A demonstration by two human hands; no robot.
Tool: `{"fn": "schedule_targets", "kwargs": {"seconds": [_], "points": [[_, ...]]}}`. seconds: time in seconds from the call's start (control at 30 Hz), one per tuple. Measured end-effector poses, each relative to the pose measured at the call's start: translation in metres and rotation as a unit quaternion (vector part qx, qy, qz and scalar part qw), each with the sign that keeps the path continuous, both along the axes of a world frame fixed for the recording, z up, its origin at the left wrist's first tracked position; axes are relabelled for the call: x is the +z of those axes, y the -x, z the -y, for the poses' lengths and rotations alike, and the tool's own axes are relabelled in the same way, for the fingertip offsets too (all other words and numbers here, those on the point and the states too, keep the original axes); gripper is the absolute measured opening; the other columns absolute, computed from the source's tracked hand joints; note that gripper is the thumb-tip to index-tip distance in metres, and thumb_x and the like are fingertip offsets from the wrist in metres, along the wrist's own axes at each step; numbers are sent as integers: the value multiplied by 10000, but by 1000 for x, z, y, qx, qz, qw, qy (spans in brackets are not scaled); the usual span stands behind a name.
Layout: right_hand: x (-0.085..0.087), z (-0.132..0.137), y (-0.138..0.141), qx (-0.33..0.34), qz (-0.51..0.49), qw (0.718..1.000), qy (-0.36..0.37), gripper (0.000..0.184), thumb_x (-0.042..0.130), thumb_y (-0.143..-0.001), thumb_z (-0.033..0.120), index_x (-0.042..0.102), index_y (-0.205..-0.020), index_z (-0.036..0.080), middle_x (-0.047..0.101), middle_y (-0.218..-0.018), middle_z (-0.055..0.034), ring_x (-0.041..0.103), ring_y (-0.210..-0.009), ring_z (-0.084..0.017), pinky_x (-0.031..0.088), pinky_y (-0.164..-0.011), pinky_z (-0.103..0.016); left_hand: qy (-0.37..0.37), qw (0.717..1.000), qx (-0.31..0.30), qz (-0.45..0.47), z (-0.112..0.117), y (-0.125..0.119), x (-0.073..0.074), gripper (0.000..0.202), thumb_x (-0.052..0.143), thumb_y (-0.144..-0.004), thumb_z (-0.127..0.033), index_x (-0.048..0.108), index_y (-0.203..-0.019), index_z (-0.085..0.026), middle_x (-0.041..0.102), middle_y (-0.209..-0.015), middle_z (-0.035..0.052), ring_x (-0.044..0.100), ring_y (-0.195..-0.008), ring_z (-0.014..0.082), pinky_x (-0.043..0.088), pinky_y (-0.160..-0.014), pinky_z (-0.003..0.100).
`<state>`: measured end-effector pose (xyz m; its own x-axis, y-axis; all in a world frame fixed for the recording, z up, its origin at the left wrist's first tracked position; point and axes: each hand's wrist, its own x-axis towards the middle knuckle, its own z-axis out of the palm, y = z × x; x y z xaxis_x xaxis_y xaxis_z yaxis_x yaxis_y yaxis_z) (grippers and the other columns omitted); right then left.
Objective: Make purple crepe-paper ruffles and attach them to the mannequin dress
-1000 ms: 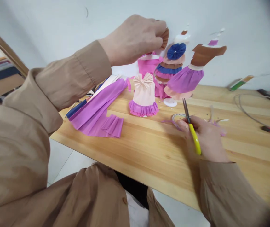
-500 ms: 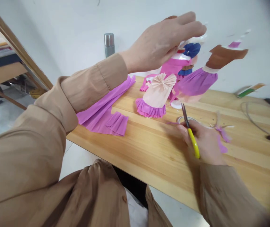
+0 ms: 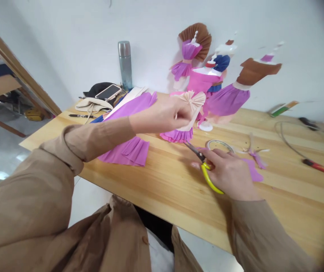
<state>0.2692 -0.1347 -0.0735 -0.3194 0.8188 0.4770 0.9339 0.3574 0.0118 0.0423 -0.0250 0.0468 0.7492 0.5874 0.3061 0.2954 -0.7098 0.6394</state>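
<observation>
My left hand (image 3: 164, 113) is closed on a small paper dress (image 3: 188, 113), peach with a purple ruffled hem, standing on the wooden table (image 3: 162, 177). My right hand (image 3: 228, 172) rests on the table just to the right, gripping yellow-handled scissors (image 3: 204, 168) whose blades point toward the dress. Behind the dress stand paper-dressed figures: one in purple with a brown fan (image 3: 193, 47), one in pink and blue (image 3: 210, 75), one in purple and brown (image 3: 235, 92).
Purple crepe paper sheets (image 3: 127, 124) lie at the left. A tape ring (image 3: 220, 145) and purple scraps (image 3: 254, 166) sit near my right hand. A steel flask (image 3: 125, 64), phone (image 3: 108, 91), bag, wire (image 3: 289, 138) and red-handled tool (image 3: 322, 169) line the back and right.
My left hand came down from the tall figures at the back and closed on the small peach dress. My right hand swung the scissors so their blades point left toward it.
</observation>
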Motion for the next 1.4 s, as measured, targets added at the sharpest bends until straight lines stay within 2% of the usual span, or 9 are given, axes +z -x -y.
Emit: {"fn": "schedule_targets", "kwargs": {"seconds": [0.13, 0.27, 0.47, 0.6, 0.73, 0.93, 1.13, 1.27, 1.4], "points": [[2, 2, 9, 25, 59, 998, -29, 400, 530, -929, 494, 738, -983, 157, 726, -862, -113, 573, -620, -198, 373, -645, -335, 54, 995, -40, -79, 1, 5, -44, 187, 653, -758, -238, 653, -605, -130, 527, -553, -21, 446, -594, 86, 325, -602, 249], [3, 2, 16, 53, 106, 992, -51, 386, 504, -954, 455, 746, -949, 155, 684, -746, -90, 571, -631, -198, 354, -648, -330, 124, 984, -36, -121, 4, 2, -64, 309, 687, -754, -386, 662, -595, -122, 493, -519, -32, 398, -534, 73, 257, -541, 259], [5, 4, 25, 81, 114, 988, -59, 327, 523, -951, 404, 738, -881, 168, 666, -699, -73, 577, -641, -189, 336, -651, -324, 204, 968, -41, -137, 13, -1, -66, 259, 611, -770, -195, 576, -522, -126, 429, -494, -38, 334, -513, 68, 222, -519, 270], [9, 5, 30, 128, 102, 984, -66, 293, 526, -952, 362, 731, -884, 164, 655, -674, -55, 564, -596, -180, 342, -652, -329, 257, 954, -48, -148, 10, 14, -65, 307, 580, -761, -219, 482, -476, -158, 387, -467, -41, 321, -496, 72, 219, -509, 273], [8, 5, 28, 146, 95, 984, -48, 245, 534, -936, 308, 731, -949, 163, 700, -733, -59, 607, -616, -194, 359, -663, -333, 241, 960, 16, -139, -1, 36, -56, 245, 579, -732, -217, 515, -505, -151, 411, -487, -42, 327, -489, 65, 222, -497, 255], [7, 6, 31, 97, 97, 990, -21, 228, 567, -926, 339, 724, -969, 179, 749, -797, -48, 621, -593, -201, 359, -659, -339, 238, 960, 97, -107, -3, 51, -32, 486, 545, -840, -330, 293, -447, -196, 274, -427, -62, 215, -427, 44, 168, -480, 263], [7, 5, 36, 117, 108, 986, -41, 205, 571, -925, 303, 719, -951, 163, 757, -826, -64, 641, -605, -206, 364, -661, -346, 161, 978, 41, -124, 7, 39, -61, 400, 561, -832, -291, 402, -487, -168, 366, -500, -46, 295, -510, 65, 220, -526, 262], [3, 4, 37, 150, 100, 983, -34, 191, 579, -914, 288, 714, -930, 154, 749, -819, -61, 657, -634, -215, 356, -646, -346, 199, 970, -8, -142, 15, 33, -82, 351, 618, -810, -328, 451, -550, -161, 412, -547, -43, 330, -546, 72, 218, -520, 258], [2, 4, 36, 148, 95, 984, -36, 204, 595, -913, 297, 717, -967, 142, 752, -829, -58, 645, -618, -209, 353, -642, -344, 284, 952, -38, -108, 11, 36, -89, 324, 589, -811, -293, 487, -537, -154, 437, -515, -39, 369, -503, 69, 260, -497, 234]]}}
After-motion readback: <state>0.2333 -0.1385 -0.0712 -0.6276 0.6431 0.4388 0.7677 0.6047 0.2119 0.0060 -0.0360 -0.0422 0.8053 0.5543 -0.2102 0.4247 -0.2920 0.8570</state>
